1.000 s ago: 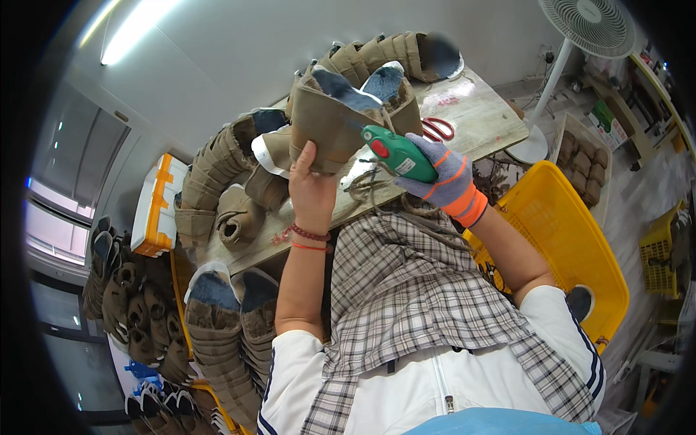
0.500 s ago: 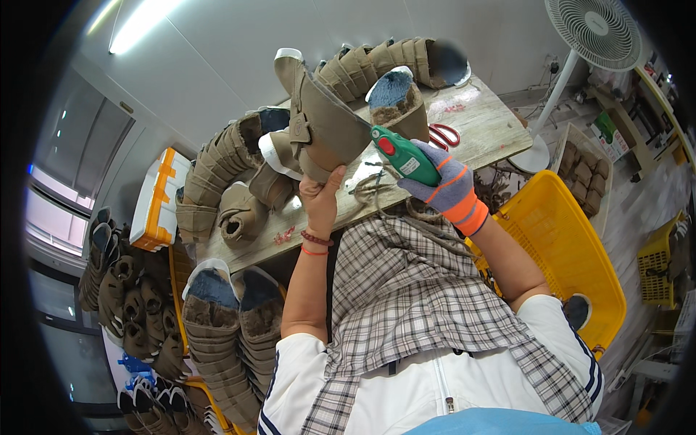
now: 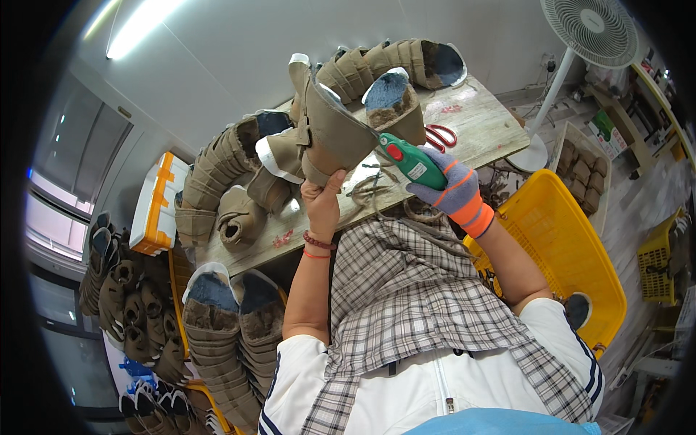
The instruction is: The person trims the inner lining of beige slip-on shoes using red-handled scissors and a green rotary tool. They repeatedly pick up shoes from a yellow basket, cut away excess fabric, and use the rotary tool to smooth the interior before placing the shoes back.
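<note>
Holding the upper (image 3: 337, 136) at twelve o'clock of the view, over the table (image 3: 484, 139), in the bare left hand (image 3: 322, 206), and gripping the green tool (image 3: 415, 164) near two o'clock, close to the upper's edge, in the gloved right hand (image 3: 457, 187).

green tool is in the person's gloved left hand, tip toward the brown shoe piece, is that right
Not quite, the side is wrong: the head view shows the green tool in the person's gloved right hand, tip toward the brown shoe piece.
</note>
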{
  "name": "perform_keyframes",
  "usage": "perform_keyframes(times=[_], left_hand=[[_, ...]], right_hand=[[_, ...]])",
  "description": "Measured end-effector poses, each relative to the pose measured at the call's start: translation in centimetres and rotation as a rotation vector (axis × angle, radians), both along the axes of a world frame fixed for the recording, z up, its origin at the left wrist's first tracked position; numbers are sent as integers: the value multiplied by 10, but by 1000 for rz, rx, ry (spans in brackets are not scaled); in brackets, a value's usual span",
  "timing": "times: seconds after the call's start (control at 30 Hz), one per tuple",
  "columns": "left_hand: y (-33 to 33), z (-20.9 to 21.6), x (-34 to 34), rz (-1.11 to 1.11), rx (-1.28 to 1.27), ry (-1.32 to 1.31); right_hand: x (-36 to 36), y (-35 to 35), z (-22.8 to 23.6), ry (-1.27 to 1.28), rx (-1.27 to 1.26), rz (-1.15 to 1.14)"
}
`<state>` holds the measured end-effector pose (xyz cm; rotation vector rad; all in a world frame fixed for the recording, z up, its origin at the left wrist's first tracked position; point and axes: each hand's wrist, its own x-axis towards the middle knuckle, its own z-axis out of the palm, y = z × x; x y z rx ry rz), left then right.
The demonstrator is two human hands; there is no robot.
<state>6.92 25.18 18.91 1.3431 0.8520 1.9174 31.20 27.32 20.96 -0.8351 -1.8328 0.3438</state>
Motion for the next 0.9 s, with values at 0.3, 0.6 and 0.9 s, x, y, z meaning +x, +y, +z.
perform_keyframes(times=[0.3,0.6,0.9], left_hand=[[0,-9,-1,158,-17,371],[3,-3,7,491,351,1053],[-1,-16,12,439,327,1189]], right_hand=[[-12,0,5,155,-97,94],[-20,-3,26,227,-383,92],[-20,-6,40,452,-521,212]])
